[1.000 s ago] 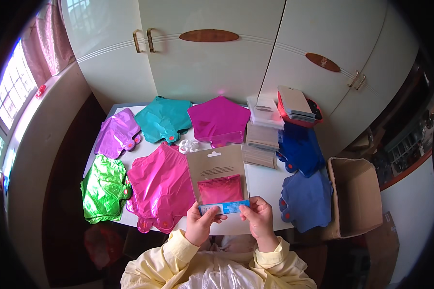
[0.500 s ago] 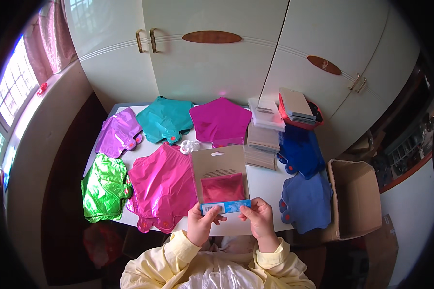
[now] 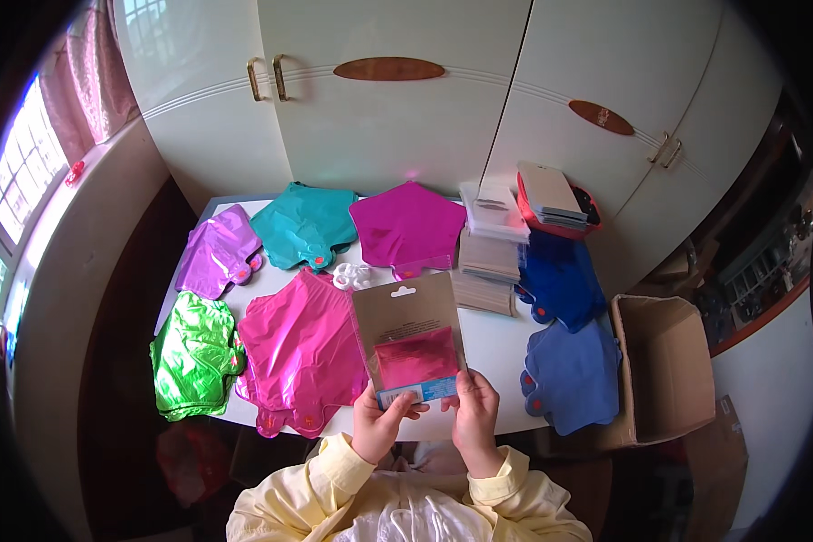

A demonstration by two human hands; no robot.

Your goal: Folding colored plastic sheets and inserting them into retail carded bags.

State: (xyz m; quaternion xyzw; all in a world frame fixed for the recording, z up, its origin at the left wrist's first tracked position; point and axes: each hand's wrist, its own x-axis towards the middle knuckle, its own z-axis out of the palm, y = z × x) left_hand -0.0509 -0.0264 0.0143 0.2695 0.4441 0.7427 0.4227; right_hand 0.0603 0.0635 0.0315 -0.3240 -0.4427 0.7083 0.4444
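Observation:
Both hands hold a flat hanging package [image 3: 411, 303] above the table's near side. It has a brown backing card with a hang hole, a clear sleeve, and a blue printed strip along the bottom. A folded pink foil piece [image 3: 417, 359] shows on its lower half. My left hand [image 3: 378, 425] pinches the bottom left corner, thumb on top. My right hand [image 3: 474, 417] grips the lower right edge. Just left of the package lies a large pink foil balloon [image 3: 303, 348], flat. A white coil of ribbon or string [image 3: 352, 275] sits beyond the package's upper left corner.
More flat foil balloons lie around: green [image 3: 194, 357], purple [image 3: 217, 248], teal [image 3: 303, 221], magenta [image 3: 408, 221], dark blue [image 3: 565, 285] and dull blue [image 3: 572, 375]. Stacked sleeves and cards [image 3: 492, 239] and a red basket of cards [image 3: 556, 203] stand back right. An open cardboard box [image 3: 664, 370] is at right.
The package has tilted slightly, its top edge turning counterclockwise. My right hand has shifted left and up along its lower right edge. My left hand stays at the bottom left corner.

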